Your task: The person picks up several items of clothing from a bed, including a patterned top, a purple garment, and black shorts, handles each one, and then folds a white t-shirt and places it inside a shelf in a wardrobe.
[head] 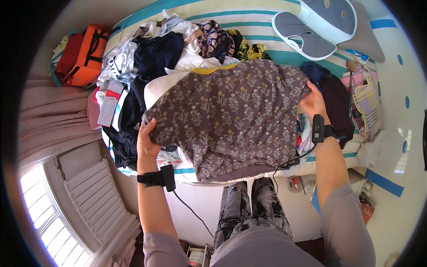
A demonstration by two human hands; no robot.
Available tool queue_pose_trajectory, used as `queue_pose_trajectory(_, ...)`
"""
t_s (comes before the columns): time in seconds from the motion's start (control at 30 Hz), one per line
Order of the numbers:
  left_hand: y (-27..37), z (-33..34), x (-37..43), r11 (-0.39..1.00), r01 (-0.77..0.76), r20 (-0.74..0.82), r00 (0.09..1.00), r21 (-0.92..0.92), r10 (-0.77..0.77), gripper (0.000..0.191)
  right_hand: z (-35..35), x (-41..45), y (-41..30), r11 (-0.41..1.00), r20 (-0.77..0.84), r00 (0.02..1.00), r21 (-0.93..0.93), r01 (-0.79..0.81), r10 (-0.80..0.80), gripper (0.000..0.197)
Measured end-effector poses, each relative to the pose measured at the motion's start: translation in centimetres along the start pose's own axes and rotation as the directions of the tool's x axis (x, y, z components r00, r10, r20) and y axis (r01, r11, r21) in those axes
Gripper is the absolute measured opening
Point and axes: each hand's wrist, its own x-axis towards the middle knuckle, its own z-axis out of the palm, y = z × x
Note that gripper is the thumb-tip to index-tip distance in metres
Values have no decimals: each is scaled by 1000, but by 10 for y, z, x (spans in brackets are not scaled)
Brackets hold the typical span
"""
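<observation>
A brown floral short-sleeved top (230,116) is spread out between my hands, its yellow-trimmed neckline pointing away from me. My left hand (147,140) grips the end of the left sleeve, thumb on top. On the other side, my right hand (313,100) pinches the right sleeve's edge. The hem hangs near the front edge of the bed, above my legs. Beneath the top lie a white cushion-like thing (156,87) and some other fabric, mostly hidden by it.
Piled clothes, with navy cloth (159,50) and black cloth (130,110), cover the bed's left side. A box (109,108) rests there. Dark maroon clothing (336,103) lies at right. Behind are a grey-padded seat (305,35) and an orange bag (87,55). Cables trail from both wrists.
</observation>
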Motion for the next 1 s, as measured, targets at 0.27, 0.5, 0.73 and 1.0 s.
queue_pose_trajectory(0.27, 12, -36, 18, 972, -203, -47, 977, 117, 209, 30, -18, 15, -31, 901, -202, 931, -378, 213, -305, 43)
queue_pose_trajectory(0.5, -9, -52, 23, 751, -209, -243, 863, 627, 443, 49, 18, -13, -28, 900, -226, 912, -358, 250, -343, 46)
queue_pose_trajectory(0.73, -12, -38, 21, 482, -236, -46, 863, 844, 503, 55, 67, -24, 4, 906, 77, 919, -154, 395, -387, 51)
queue_pose_trajectory(1.0, -57, 22, -12, 418, -390, 143, 848, 821, 510, 58, 174, -52, 164, 462, 694, 706, -584, 667, -142, 53)
